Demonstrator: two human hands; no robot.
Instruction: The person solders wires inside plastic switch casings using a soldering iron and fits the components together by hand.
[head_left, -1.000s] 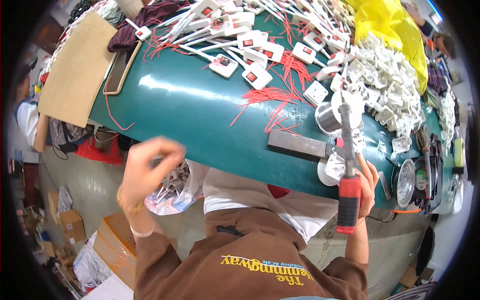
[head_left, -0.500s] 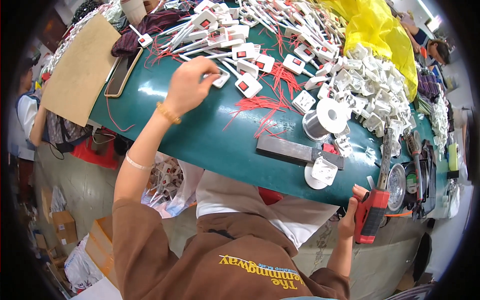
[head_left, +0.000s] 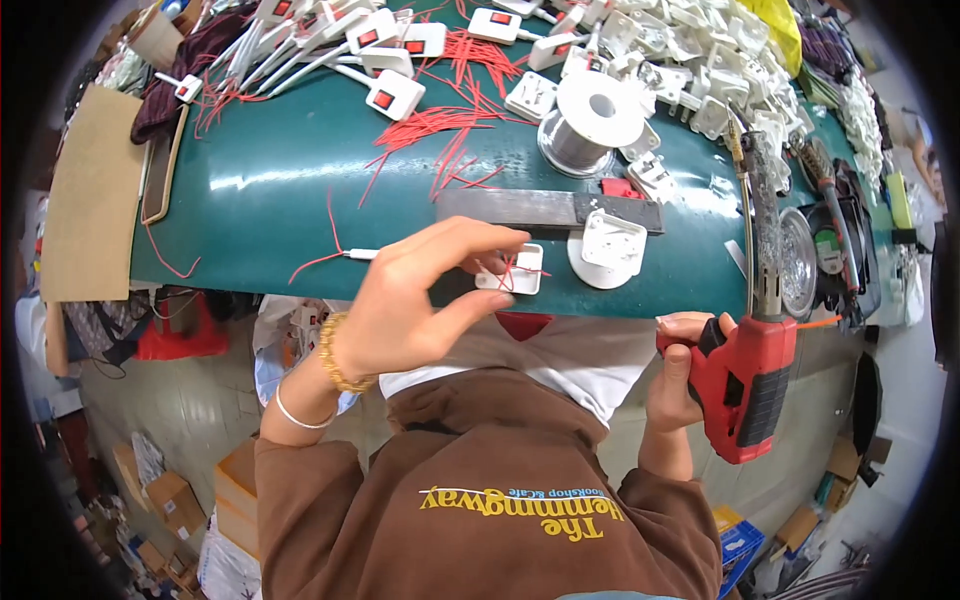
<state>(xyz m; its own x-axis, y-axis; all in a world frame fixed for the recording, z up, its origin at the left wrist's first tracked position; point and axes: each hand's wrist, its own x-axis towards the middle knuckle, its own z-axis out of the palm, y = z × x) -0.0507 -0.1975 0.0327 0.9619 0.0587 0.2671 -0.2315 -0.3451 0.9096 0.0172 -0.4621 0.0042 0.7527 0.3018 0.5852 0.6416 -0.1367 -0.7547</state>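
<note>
Working near the metal bar point(head_left: 530, 208): white housing point(head_left: 528, 281) with red wires point(head_left: 510, 272) sits on its near side. Our left hand point(head_left: 410, 300) half-curls over the housing's left end; we can't tell if it grips. Right of the bar, our right hand point(head_left: 676, 388) wraps the red soldering gun point(head_left: 748, 395). Solder spool point(head_left: 588, 130) beyond the bar.

On the green tabletop point(head_left: 270, 205), a silver wire spool with white flanges point(head_left: 578, 122) stands behind a flat grey metal bar point(head_left: 525, 208). Before the bar, a round white disc point(head_left: 604, 279) sits right of an open white plastic case point(head_left: 529, 281). Far left lies a tan-edged phone point(head_left: 158, 180).
</note>
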